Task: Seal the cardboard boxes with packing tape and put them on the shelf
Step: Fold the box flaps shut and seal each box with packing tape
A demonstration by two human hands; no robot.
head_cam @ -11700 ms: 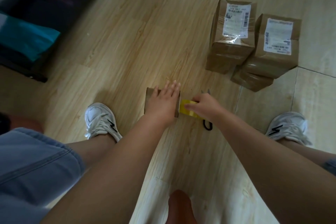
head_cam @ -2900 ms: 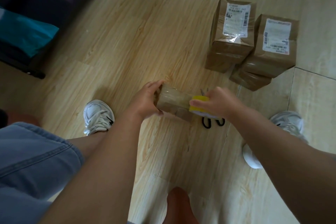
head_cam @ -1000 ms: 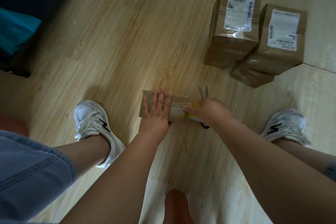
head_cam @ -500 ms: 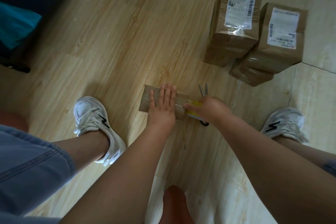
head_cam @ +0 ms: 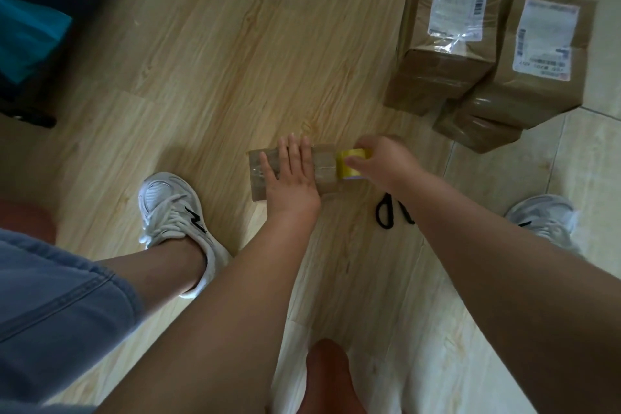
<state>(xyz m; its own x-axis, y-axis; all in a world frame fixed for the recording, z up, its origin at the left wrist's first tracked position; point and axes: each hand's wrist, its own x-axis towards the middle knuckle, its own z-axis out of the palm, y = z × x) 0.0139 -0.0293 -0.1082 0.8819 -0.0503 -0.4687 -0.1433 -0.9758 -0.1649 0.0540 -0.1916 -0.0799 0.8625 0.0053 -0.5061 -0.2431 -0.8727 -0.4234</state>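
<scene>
A small cardboard box (head_cam: 324,175) lies on the wooden floor (head_cam: 201,70) and is taken here as the landmark. It is pressed flat from above by the left hand (head_cam: 290,178), whose fingers (head_cam: 292,151) are held straight and close together, gripping nothing. At the box's right end a yellow roll of packing tape (head_cam: 353,163) is gripped by the right hand (head_cam: 386,161), the fingers curled over it and the thumb laid on its face.

Clear tape can be seen across the top of the box, so its sealing is judged to be under way but not finished: the strip is not yet cut from the roll. Black-handled scissors (head_cam: 386,213) lie just to the right of the box and nearer the person, partly hidden under the right forearm.

Farther off, to the right of the box, three taped boxes (head_cam: 443,77) are grouped, two bearing labels and one lying beneath. These are judged to be sealed already. No shelf is in view, so shelving is left for all of them. Every box is closed, and what is inside cannot be told.
</scene>
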